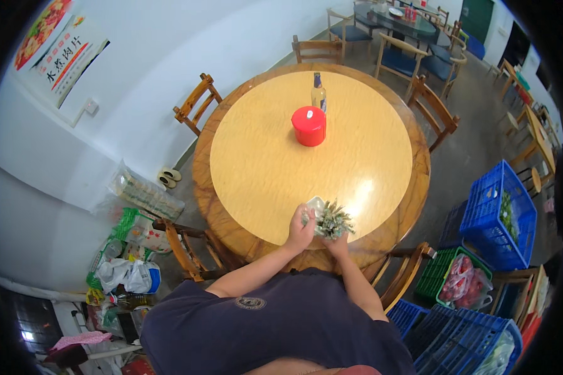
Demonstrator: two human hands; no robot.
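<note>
Grey-green leafy bundle (pixel 333 220) at the round table's (pixel 263 187) near edge, left hand (pixel 301 229) and right hand (pixel 336 245) both closed on it—light, floppy, probably best gripped at the stems.

Red-and-white poster (pixel 59 44) on wall, labelled bottle (pixel 318 94) behind red tub (pixel 309 125)

red tub (pixel 309 125) | glass bottle (pixel 318 94) | blue crates (pixel 499 212) | wooden chairs (pixel 196 103)

A round wooden table (pixel 231 231) at frame centre carries a red container (pixel 309 125) and a glass bottle (pixel 318 95).
</note>
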